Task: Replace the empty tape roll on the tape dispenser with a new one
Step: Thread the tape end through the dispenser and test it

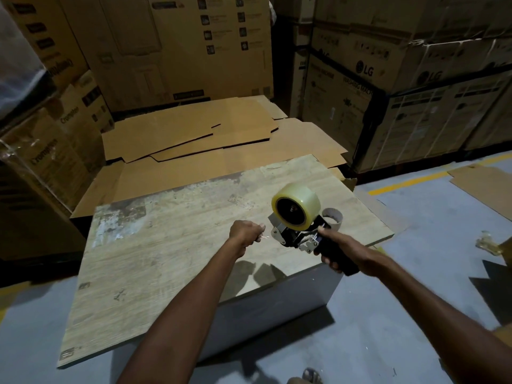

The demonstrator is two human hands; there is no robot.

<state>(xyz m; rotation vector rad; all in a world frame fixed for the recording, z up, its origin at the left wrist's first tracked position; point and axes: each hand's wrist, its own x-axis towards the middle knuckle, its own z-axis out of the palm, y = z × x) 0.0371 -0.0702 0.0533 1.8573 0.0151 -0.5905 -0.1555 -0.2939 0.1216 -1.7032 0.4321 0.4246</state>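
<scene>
Here, right hand grips tape dispenser; left hand pinches tape end.

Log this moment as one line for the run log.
right hand grips dispenser handle | new roll mounted | left hand pinches tape end | empty core on table

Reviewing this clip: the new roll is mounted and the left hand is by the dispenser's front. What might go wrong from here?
1. The left hand seems to pinch a thin tape end; it may slip free or stick to itself.
2. Those fingers are close to the tape dispenser and its metal front plates, so a nick is possible.
3. The empty core lies near the table edge, behind the right hand; a bump could knock it off.
</scene>
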